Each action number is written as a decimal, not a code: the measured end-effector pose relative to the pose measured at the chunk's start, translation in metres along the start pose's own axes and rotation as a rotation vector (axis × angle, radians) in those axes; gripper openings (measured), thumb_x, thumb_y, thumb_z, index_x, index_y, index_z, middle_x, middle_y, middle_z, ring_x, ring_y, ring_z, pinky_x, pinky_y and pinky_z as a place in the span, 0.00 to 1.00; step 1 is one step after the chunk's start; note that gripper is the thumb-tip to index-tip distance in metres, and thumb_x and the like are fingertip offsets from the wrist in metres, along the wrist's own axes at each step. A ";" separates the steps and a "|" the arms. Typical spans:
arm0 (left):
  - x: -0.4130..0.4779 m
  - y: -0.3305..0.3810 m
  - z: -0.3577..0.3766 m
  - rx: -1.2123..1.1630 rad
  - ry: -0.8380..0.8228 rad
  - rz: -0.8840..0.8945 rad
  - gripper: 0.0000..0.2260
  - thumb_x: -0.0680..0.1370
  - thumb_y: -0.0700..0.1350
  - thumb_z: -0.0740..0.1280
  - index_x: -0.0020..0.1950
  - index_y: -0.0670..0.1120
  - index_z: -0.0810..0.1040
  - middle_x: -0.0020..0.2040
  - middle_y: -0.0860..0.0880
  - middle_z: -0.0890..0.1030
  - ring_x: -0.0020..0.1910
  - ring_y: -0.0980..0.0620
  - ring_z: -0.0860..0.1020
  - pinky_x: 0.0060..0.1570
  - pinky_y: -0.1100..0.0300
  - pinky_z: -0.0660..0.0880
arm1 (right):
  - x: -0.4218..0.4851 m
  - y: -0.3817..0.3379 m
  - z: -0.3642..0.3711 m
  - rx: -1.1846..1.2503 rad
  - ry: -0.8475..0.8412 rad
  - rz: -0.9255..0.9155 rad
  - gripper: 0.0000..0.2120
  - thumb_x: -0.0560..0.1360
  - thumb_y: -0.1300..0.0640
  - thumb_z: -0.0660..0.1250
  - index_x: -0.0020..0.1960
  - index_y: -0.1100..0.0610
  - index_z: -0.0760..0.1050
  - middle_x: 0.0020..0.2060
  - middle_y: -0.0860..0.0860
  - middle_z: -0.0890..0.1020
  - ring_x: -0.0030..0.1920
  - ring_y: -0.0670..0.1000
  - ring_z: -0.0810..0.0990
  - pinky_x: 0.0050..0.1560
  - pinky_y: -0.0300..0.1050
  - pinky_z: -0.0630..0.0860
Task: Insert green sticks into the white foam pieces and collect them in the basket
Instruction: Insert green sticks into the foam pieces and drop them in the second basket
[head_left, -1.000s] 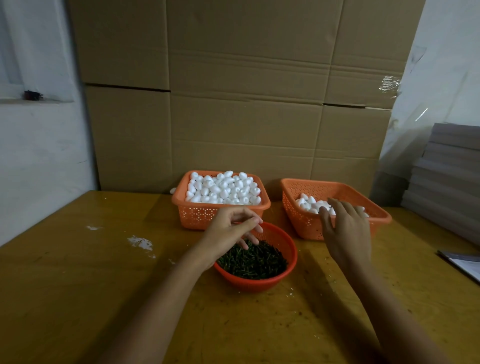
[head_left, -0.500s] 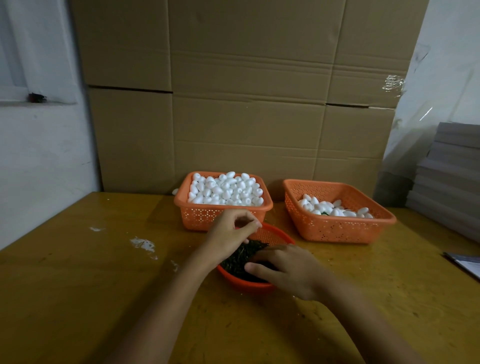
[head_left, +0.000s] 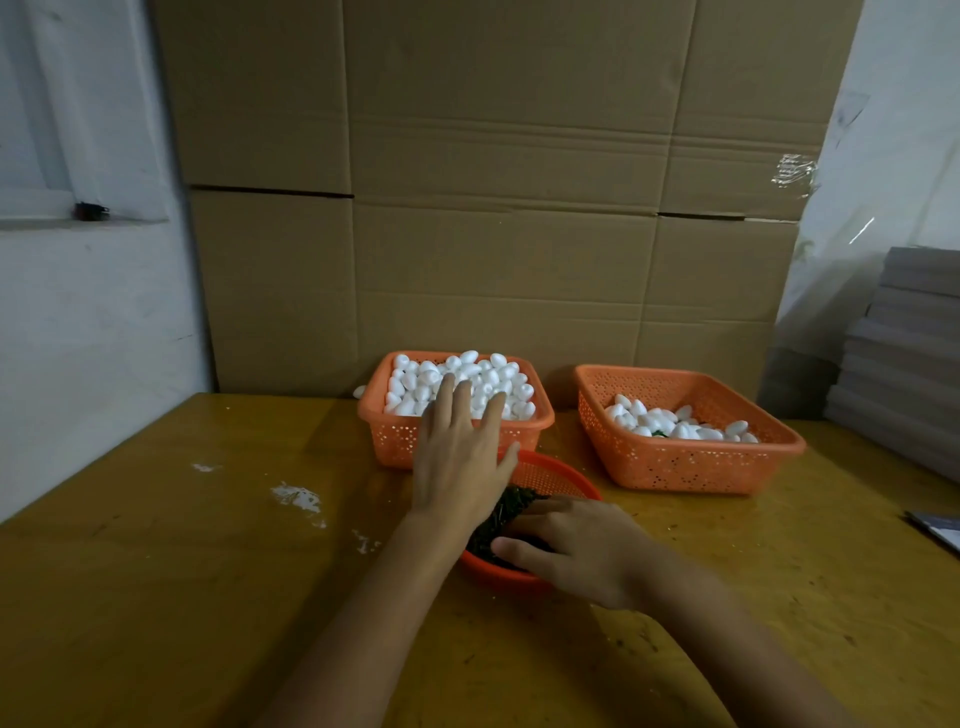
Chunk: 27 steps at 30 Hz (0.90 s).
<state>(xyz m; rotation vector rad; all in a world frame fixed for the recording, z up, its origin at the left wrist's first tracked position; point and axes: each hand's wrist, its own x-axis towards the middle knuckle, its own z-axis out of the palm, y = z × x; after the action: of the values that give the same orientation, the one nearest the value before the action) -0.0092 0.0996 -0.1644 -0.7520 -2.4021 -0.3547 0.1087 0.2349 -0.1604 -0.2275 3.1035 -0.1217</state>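
Mid-counter (head_left: 156, 597), the right hand (head_left: 576, 551) curls its fingers into the red bowl (head_left: 566, 475) of green sticks (head_left: 511, 506); whether it pinches any, I cannot tell. Beyond it the left hand (head_left: 460, 457), fingers straight and spread, reaches over the full basket (head_left: 395, 447) of white foam pieces (head_left: 498, 374). Of the 2 baskets along the far edge, the right basket (head_left: 675, 467) holds few.

green sticks (head_left: 506, 512): short, thin, dark, heaped loose in a round red bowl (head_left: 563, 480) at the near centre of the table (head_left: 208, 597). white foam pieces (head_left: 470, 376): egg-shaped, piled to the rim of the left orange basket (head_left: 395, 441), just behind the bowl. collection basket (head_left: 691, 470): orange, perforated, rectangular, standing to the right; it holds a shallow layer of foam pieces, with a trace of green among them.
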 end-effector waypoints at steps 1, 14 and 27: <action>0.005 -0.004 0.001 0.048 -0.057 -0.021 0.28 0.85 0.62 0.57 0.82 0.51 0.64 0.82 0.41 0.61 0.84 0.40 0.53 0.80 0.44 0.58 | 0.001 0.000 0.000 -0.001 -0.003 0.001 0.32 0.82 0.28 0.45 0.72 0.43 0.75 0.59 0.46 0.80 0.57 0.47 0.78 0.56 0.54 0.77; 0.062 -0.033 0.004 -0.002 -0.492 -0.184 0.39 0.80 0.74 0.45 0.69 0.50 0.80 0.72 0.44 0.78 0.73 0.43 0.72 0.71 0.43 0.63 | -0.001 -0.002 -0.003 -0.018 -0.016 0.012 0.30 0.83 0.31 0.47 0.73 0.45 0.75 0.64 0.47 0.79 0.64 0.49 0.75 0.60 0.54 0.76; 0.069 -0.021 0.000 -0.037 -0.601 -0.282 0.43 0.76 0.79 0.46 0.83 0.53 0.64 0.82 0.44 0.66 0.78 0.40 0.67 0.73 0.44 0.64 | -0.001 0.002 0.001 0.006 -0.007 0.013 0.31 0.82 0.30 0.46 0.73 0.44 0.75 0.66 0.47 0.79 0.66 0.49 0.75 0.61 0.55 0.76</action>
<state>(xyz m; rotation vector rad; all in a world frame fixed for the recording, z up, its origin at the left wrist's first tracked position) -0.0674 0.1124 -0.1238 -0.5914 -3.0908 -0.3153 0.1090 0.2366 -0.1612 -0.2073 3.0965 -0.1290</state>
